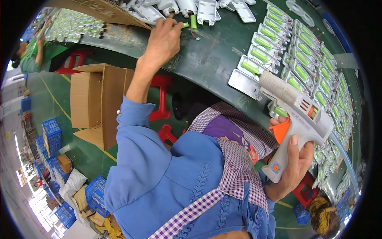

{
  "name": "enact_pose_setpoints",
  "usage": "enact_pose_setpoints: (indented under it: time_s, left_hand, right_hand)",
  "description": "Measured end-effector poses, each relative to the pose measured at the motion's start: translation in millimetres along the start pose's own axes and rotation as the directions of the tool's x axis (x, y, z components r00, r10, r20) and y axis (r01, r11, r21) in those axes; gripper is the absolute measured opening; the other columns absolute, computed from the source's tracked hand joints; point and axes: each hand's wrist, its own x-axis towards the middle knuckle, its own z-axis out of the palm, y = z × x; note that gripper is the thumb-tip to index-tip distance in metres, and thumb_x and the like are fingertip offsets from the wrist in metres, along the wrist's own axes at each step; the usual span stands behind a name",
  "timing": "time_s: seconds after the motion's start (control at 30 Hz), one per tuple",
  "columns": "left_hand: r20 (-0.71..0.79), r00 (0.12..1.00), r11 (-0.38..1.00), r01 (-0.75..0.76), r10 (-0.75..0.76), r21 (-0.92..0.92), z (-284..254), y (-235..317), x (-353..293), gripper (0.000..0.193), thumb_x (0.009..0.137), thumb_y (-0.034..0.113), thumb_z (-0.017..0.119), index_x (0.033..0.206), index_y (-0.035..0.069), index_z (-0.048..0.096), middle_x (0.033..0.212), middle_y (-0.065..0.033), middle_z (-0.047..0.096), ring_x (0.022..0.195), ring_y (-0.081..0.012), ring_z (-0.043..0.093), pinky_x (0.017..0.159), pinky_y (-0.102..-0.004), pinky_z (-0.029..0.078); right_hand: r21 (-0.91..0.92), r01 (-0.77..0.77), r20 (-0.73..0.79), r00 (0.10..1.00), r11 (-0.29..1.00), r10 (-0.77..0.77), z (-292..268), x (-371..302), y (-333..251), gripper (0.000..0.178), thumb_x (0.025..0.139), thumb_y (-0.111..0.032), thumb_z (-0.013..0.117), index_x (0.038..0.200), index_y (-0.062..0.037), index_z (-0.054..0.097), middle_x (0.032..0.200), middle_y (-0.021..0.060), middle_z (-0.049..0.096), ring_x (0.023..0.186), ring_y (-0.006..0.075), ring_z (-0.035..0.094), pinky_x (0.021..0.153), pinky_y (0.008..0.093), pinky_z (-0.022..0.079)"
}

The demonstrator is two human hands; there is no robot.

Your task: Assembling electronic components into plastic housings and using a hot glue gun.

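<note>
My left hand (164, 42) reaches to the table's near edge, its fingers closed round a green battery cell (185, 25), of which one end shows. Just past it stands another green cell (193, 22), with a thin wire and small plug trailing beside them. In my right hand (297, 161) is a white glue gun (300, 105) with an orange trigger, its nozzle end pointing up and left over the table. Close to that end lies a white plastic shell (243, 83). Beyond it, rows of shells with green cells (260, 54) in them cover the right side.
Loose white shells (207, 12) are heaped at the far edge by a cardboard flap (101, 14). An open cardboard box (107, 103) and red stools (161, 97) stand below the table. A hose (345, 155) trails from the gun. Another person (32, 53) sits far left.
</note>
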Motion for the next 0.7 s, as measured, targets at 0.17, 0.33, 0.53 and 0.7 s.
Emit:
enact_pose_setpoints:
  time_s: [0.17, 0.33, 0.53, 0.7]
  left_hand:
    - [0.088, 0.994, 0.984, 0.076, -0.063, -0.160, -18, 10, -7, 0.039, 0.085, 0.015, 0.067, 0.120, 0.000, 0.057, 0.114, -0.0163, 0.054, 0.105, -0.0353, 0.053, 0.089, -0.0429, 0.046]
    - [-0.163, 0.979, 0.988, 0.107, -0.124, -0.109, 16, 10, -1, 0.019, 0.085, 0.013, 0.066, 0.096, -0.001, 0.061, 0.093, -0.0168, 0.057, 0.093, -0.0357, 0.059, 0.078, -0.0456, 0.051]
    - [-0.034, 0.882, 0.739, 0.373, -0.471, -0.562, 2, 14, -12, 0.022, 0.088, 0.012, 0.067, 0.105, -0.002, 0.064, 0.090, -0.0115, 0.066, 0.076, -0.0243, 0.064, 0.073, -0.0324, 0.051]
    - [0.434, 0.820, -0.149, 0.409, -0.372, -0.901, -30, 43, -14, 0.027, 0.089, 0.016, 0.069, 0.109, -0.002, 0.066, 0.093, -0.0038, 0.066, 0.083, -0.0094, 0.060, 0.078, -0.0235, 0.046]
  right_hand:
    - [-0.010, -0.088, 0.046, 0.995, 0.996, 0.088, 6, -6, 3, 0.044, 0.094, -0.005, 0.052, 0.132, 0.0119, 0.039, 0.113, 0.0284, 0.061, 0.104, 0.0348, 0.064, 0.095, 0.0441, 0.048]
    - [-0.089, -0.142, 0.084, 0.985, 0.986, 0.150, 7, -3, 11, 0.042, 0.095, -0.008, 0.053, 0.131, 0.0100, 0.040, 0.113, 0.0245, 0.062, 0.101, 0.0300, 0.065, 0.092, 0.0407, 0.050]
    - [-0.142, -0.165, 0.149, 0.971, 0.976, 0.186, 2, -3, 15, 0.037, 0.096, -0.008, 0.053, 0.127, 0.0094, 0.043, 0.108, 0.0207, 0.063, 0.094, 0.0260, 0.065, 0.087, 0.0372, 0.051]
    - [-0.070, -0.157, 0.080, 0.983, 0.985, 0.162, -5, -5, 11, 0.037, 0.096, -0.007, 0.052, 0.127, 0.0094, 0.042, 0.106, 0.0219, 0.063, 0.091, 0.0259, 0.065, 0.083, 0.0370, 0.052]
